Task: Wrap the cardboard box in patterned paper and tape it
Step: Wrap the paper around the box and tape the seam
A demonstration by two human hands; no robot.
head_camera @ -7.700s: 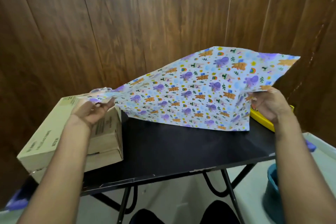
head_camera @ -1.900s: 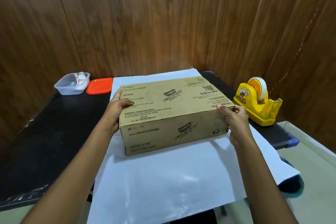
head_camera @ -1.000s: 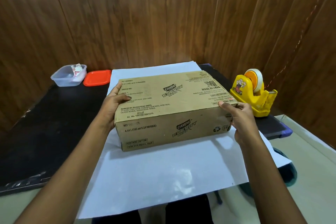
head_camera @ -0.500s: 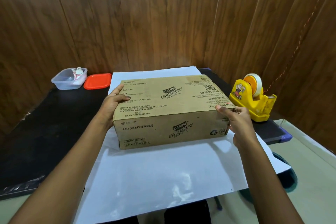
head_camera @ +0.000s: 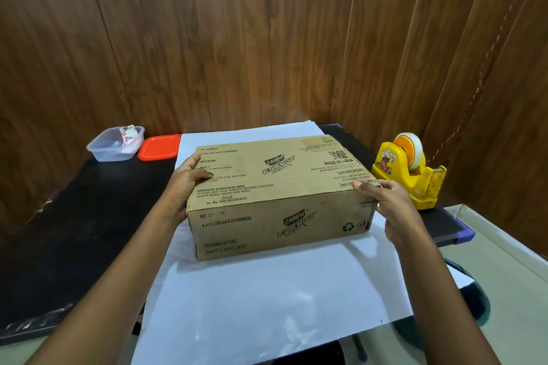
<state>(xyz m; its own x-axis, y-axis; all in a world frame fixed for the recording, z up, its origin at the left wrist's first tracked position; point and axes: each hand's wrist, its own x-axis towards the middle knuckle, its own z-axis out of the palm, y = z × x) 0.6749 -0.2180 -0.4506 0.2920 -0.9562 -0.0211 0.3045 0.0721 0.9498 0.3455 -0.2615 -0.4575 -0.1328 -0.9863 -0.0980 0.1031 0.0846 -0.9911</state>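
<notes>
A brown cardboard box (head_camera: 275,195) printed with black text lies flat on a sheet of wrapping paper (head_camera: 267,299). The paper lies white side up on the black table and hangs over the near edge. My left hand (head_camera: 185,184) grips the box's left end, thumb on the top face. My right hand (head_camera: 388,204) grips the box's right end, thumb curled over the top edge. A yellow tape dispenser (head_camera: 407,172) with a roll of tape stands on the table to the right of the box.
A clear plastic tub (head_camera: 115,144) with scraps inside and its orange lid (head_camera: 160,147) sit at the back left of the black table (head_camera: 74,210). Wooden panel walls close in behind and on the right. A teal bucket (head_camera: 474,302) stands on the floor at the right.
The paper, earlier held up pattern side showing, now lies white side up under the box. Over the last second both hands have kept hold of the box ends, shifting it slightly.
</notes>
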